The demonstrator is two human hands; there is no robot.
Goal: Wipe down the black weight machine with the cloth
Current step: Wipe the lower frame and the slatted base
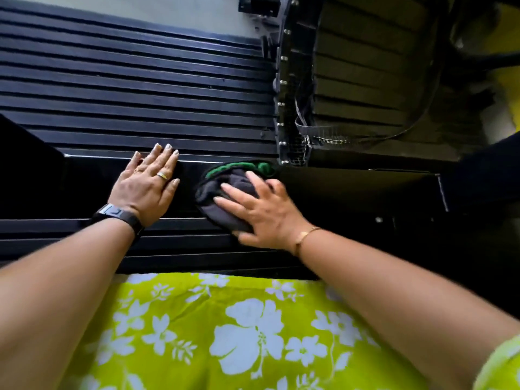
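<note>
Black ribbed slats fill most of the view: the stacked plates of the black weight machine (140, 94), seen from above, with a strip of pale surface (168, 12) beyond its far edge. To the right stands a dark upright frame studded with a column of small silver bolts (282, 80), and a black strap (416, 119) hangs in a loop past it.

Across the middle of the machine runs a smooth, glossy black ledge (84, 178). The left hand (146, 187) lies flat on this ledge, fingers straight and close together, their tips reaching its far edge; it grips nothing. A ring (162, 175) sits on one finger and a dark watch (118, 213) on the wrist.

Just to the right, on the same ledge, lies the cloth (216, 190), dark grey with a green trim (242, 165) along its far side, which reaches almost to the foot of the bolted frame. The right hand (261, 212) presses down on top of it with fingers spread and mostly straight, the thumb at the cloth's near edge. The hand is slightly blurred. A thin gold bracelet (305, 236) circles that wrist.

Nearest the camera is the person's lime-green garment (225, 333) printed with white flowers, pressed up against the machine's near edge.
</note>
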